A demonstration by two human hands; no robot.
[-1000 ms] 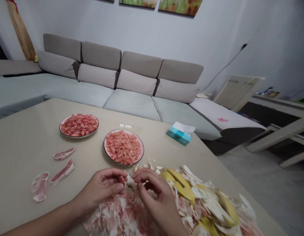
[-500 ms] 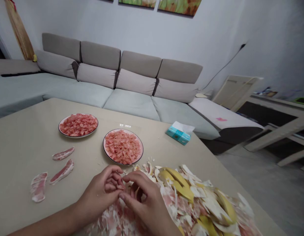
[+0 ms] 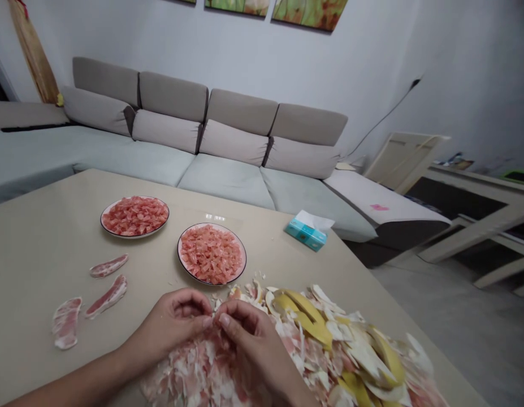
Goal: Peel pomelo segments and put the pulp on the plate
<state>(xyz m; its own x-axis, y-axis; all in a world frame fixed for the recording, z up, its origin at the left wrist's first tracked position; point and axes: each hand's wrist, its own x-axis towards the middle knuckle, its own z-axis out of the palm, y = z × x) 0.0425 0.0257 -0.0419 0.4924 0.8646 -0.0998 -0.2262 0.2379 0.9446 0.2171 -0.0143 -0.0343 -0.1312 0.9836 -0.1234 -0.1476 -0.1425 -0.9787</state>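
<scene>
Juicy, grainy pink fruit flesh [image 3: 211, 254] heaps a round, dark-rimmed plate [image 3: 240, 265] just beyond the hands. The left grip [image 3: 174, 322] and right grip [image 3: 255, 339] curl narrow, fingertips nearly meeting above papery, crumpled membranes [image 3: 198, 373]; I cannot tell what they hold. Thick yellow peel [image 3: 308, 314] curves rightward; three crescent segments [image 3: 107, 298] lie left on the smooth desk [image 3: 151, 265].

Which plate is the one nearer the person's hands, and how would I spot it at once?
Start at the big beige table before the grey sofa. Just beyond the left hand and right hand is a round, dark-rimmed plate heaped with pink fruit pieces. The similar second plate is farther left, its heap redder.
</scene>
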